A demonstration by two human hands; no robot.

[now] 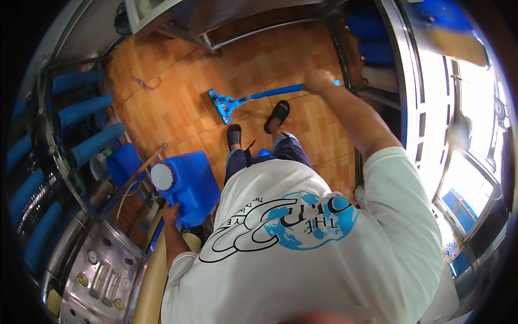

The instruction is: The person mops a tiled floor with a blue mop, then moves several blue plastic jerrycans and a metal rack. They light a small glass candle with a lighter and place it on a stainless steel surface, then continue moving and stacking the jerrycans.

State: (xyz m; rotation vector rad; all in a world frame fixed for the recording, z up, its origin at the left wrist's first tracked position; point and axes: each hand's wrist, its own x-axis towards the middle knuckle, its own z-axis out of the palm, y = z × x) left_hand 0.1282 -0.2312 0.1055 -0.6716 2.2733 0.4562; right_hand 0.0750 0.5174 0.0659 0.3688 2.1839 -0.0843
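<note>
I see my right hand [318,81] clenched on the blue mop [253,99] handle, its flat head far out on the glossy orange tiled floor [162,102]. Near left, my left hand [171,212] grips a boxy blue plastic jug [186,186] with a round white cap.

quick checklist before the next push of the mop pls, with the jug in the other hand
1. Right hand on mop handle: ok, closed around it.
2. Mop head flat on floor: ok.
3. Left hand gripping jug: cannot tell, the fingers are hidden under it.
4. Jug cap on: ok, white cap in place.
5. Feet clear of mop head: ok, sandals behind it.
6. Path ahead: not ok, a cord lies on the floor.
</note>
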